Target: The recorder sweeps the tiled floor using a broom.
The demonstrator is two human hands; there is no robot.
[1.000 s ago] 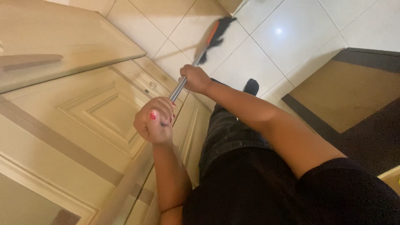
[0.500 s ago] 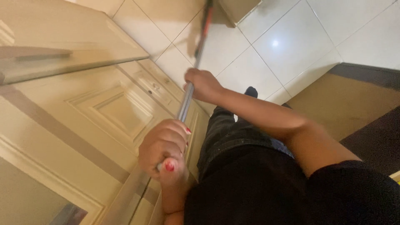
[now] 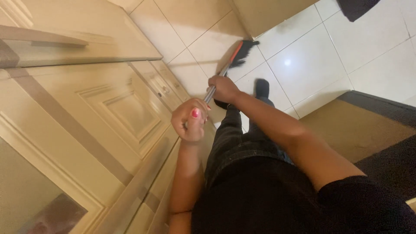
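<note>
Beside the cream cabinet [image 3: 117, 112], both hands clasp the broom [image 3: 236, 54].

A home interior: cream panelled cabinet doors [image 3: 117, 112] stand just left of the fingers [image 3: 190, 119], glossy white floor tiles [image 3: 312, 56] spread beyond them, and a brown rug [image 3: 359, 130] lies to their right.

One broom [image 3: 234, 58] runs up the middle of the frame, and two hands grip its handle: the left hand [image 3: 189, 123] lower down, the right hand [image 3: 223, 89] above it. One dark shoe [image 3: 261, 86] shows at centre. One rug [image 3: 368, 125] lies at right.
</note>
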